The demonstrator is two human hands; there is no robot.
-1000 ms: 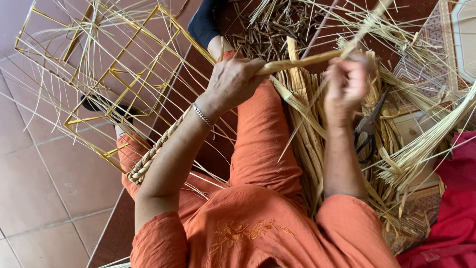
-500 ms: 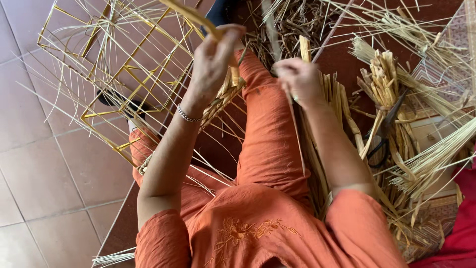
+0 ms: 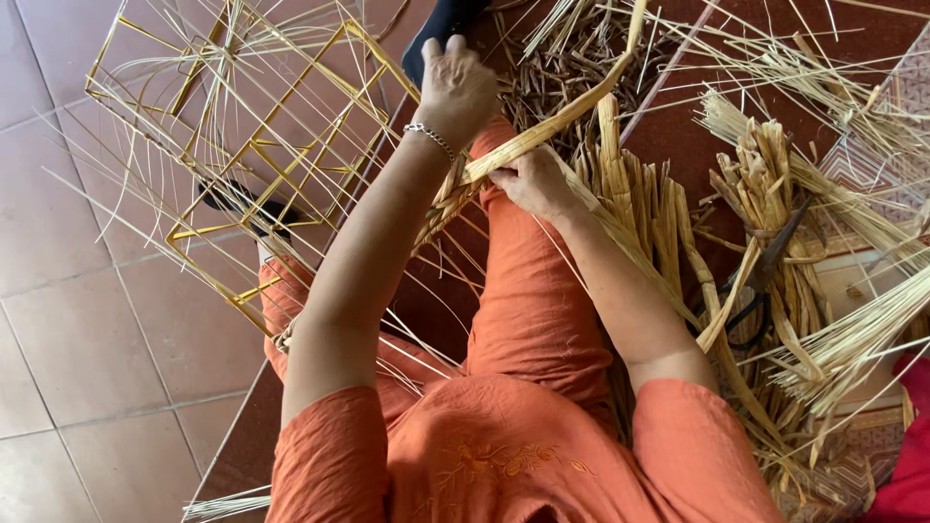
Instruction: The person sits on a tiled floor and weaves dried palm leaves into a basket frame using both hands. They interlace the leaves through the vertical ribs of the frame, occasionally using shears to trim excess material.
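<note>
With the left hand (image 3: 457, 89) raised by the yellow wire frame (image 3: 262, 145) and the right hand's (image 3: 535, 181) fingers pinched shut on the flat straw strip (image 3: 552, 131) above the lap, splitting evenly probably needed steady, equal tension.

Two hands (image 3: 455, 87), one yellow wire frame (image 3: 262, 145), one pair of scissors (image 3: 751, 291), perhaps three straw bundles (image 3: 775, 184)
</note>
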